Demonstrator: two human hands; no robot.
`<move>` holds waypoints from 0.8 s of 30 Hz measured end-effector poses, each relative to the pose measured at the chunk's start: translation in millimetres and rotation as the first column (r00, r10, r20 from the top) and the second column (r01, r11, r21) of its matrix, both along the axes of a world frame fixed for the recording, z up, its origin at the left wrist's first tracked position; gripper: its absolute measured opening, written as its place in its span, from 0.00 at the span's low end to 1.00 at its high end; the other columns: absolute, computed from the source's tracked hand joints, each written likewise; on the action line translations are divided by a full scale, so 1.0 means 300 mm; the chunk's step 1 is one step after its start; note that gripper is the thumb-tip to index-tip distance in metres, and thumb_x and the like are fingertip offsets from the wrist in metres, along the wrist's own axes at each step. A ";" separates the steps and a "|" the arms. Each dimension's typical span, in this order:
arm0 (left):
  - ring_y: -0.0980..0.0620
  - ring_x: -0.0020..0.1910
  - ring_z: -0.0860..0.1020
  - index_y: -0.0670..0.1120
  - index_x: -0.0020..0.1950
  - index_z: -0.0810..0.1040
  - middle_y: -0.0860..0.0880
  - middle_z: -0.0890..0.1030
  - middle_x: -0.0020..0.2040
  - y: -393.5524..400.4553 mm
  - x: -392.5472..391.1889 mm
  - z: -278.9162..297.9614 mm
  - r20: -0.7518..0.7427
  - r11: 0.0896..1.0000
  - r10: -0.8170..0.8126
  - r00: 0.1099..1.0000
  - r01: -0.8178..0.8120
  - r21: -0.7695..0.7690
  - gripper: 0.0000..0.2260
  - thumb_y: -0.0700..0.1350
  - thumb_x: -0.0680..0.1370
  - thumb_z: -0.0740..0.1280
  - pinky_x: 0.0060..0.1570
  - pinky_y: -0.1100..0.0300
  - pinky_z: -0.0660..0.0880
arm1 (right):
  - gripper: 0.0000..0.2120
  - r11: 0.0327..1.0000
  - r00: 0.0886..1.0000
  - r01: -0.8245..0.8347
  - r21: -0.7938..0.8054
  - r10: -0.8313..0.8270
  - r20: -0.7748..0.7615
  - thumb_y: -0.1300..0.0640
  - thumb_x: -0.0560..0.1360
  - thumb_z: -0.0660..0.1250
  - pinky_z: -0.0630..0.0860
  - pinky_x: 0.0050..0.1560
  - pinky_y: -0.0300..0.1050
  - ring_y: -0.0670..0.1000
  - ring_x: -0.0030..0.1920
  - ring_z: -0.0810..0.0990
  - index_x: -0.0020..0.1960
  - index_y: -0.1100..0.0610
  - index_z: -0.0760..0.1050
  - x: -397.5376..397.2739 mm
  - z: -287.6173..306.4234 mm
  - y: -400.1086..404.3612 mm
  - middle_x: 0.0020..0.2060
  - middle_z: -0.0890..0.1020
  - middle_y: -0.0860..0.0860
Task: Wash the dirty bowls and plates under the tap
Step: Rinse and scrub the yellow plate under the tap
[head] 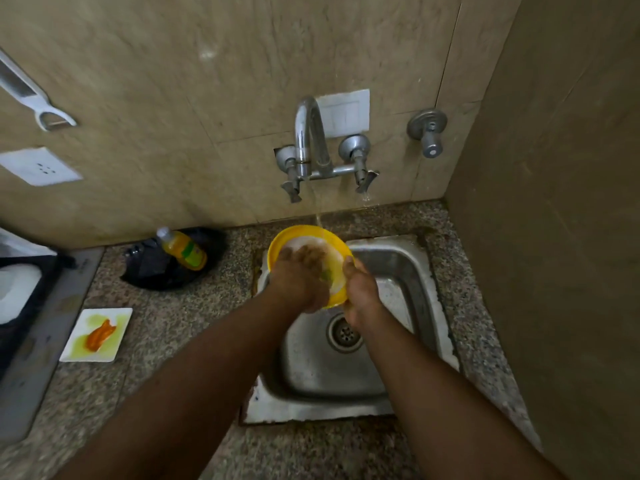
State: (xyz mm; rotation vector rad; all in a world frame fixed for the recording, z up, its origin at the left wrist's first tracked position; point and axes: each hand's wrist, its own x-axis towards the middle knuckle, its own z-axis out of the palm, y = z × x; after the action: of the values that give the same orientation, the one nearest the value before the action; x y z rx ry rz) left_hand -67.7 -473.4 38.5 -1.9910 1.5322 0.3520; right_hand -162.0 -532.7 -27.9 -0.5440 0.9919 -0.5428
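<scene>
While water runs from the tap (309,140) onto the yellow bowl (304,237) over the sink (408,268), your right hand (360,289) grips its rim — your left hand (299,278) presses flat inside; a dirty square plate (97,336) waits on the worktop (194,320)

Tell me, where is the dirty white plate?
In the head view, the white square plate lies on the granite counter at lower left, left of the sink, below the soap bottle.

1. Held over the sink (408,268), under the tap (309,133): bowl (298,233), between left hand (298,282) and right hand (360,292).
2. Left of the left hand, on the worktop (194,323): bottle (183,249) lying on a bag (156,271).
3. Farther left, nearer: plate (97,335).
</scene>
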 end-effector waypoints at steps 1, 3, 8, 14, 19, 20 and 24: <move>0.43 0.84 0.43 0.48 0.85 0.46 0.47 0.42 0.85 0.014 -0.001 -0.011 0.006 1.000 0.018 1.000 -0.018 0.001 0.32 0.58 0.84 0.50 0.78 0.38 0.45 | 0.16 1.000 0.999 0.013 -0.028 -0.014 -0.035 0.51 0.84 0.62 0.82 0.55 0.55 0.59 0.56 0.84 0.70 0.56 0.75 0.004 0.001 0.000 0.60 0.84 0.57; 0.40 0.84 0.44 0.46 0.85 0.48 0.44 0.43 0.85 0.044 -0.030 -0.044 -0.028 0.997 0.047 0.999 -0.049 -0.060 0.31 0.57 0.84 0.50 0.79 0.38 0.47 | 0.18 0.993 0.990 0.046 -0.106 -0.059 -0.130 0.51 0.83 0.64 0.79 0.59 0.52 0.55 0.57 0.81 0.70 0.56 0.75 -0.004 -0.005 -0.022 0.61 0.82 0.54; 0.44 0.83 0.55 0.45 0.83 0.59 0.42 0.59 0.83 0.078 -0.096 -0.065 -0.558 0.984 -0.069 0.827 -0.037 -0.176 0.30 0.58 0.83 0.49 0.80 0.51 0.54 | 0.19 0.957 0.958 0.021 -0.290 -0.102 -0.269 0.48 0.83 0.64 0.75 0.68 0.57 0.55 0.64 0.79 0.72 0.54 0.75 -0.058 -0.016 -0.093 0.67 0.80 0.55; 0.41 0.84 0.45 0.51 0.85 0.51 0.47 0.46 0.85 -0.020 0.016 -0.087 -0.257 0.898 -0.216 0.942 0.088 -0.431 0.32 0.60 0.81 0.38 0.81 0.45 0.48 | 0.20 0.883 0.959 -0.003 -0.470 -0.131 -0.253 0.51 0.84 0.62 0.74 0.67 0.49 0.51 0.62 0.77 0.73 0.58 0.72 -0.059 0.035 -0.123 0.62 0.79 0.53; 0.38 0.70 0.76 0.39 0.65 0.82 0.38 0.79 0.69 0.016 0.043 -0.089 -0.353 0.747 -0.213 0.911 -0.081 -0.660 0.22 0.43 0.75 0.59 0.67 0.42 0.74 | 0.15 0.843 0.963 0.038 -0.536 -0.173 -0.204 0.54 0.84 0.64 0.80 0.53 0.39 0.48 0.56 0.81 0.69 0.56 0.75 -0.098 0.054 -0.151 0.60 0.81 0.50; 0.39 0.63 0.82 0.40 0.56 0.86 0.40 0.84 0.62 0.046 0.049 -0.104 -0.374 0.692 -0.183 0.909 -0.151 -0.706 0.19 0.43 0.72 0.60 0.59 0.42 0.81 | 0.15 0.830 0.966 0.036 -0.557 -0.172 -0.194 0.54 0.84 0.64 0.79 0.49 0.35 0.48 0.55 0.82 0.69 0.57 0.76 -0.106 0.051 -0.161 0.59 0.82 0.51; 0.43 0.54 0.81 0.45 0.51 0.84 0.44 0.82 0.54 0.112 0.027 -0.096 -0.487 0.431 0.020 0.873 -0.447 -0.784 0.10 0.38 0.71 0.70 0.49 0.51 0.80 | 0.13 0.808 0.976 0.000 -0.590 -0.128 -0.176 0.54 0.84 0.65 0.77 0.45 0.30 0.42 0.50 0.81 0.66 0.56 0.77 -0.111 0.056 -0.166 0.57 0.82 0.51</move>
State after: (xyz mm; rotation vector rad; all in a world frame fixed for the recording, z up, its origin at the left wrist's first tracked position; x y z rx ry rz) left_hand -59.6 -439.8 9.5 -3.1743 1.9155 0.0399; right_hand -195.3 -582.3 -11.1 -1.1468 1.0378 -0.8797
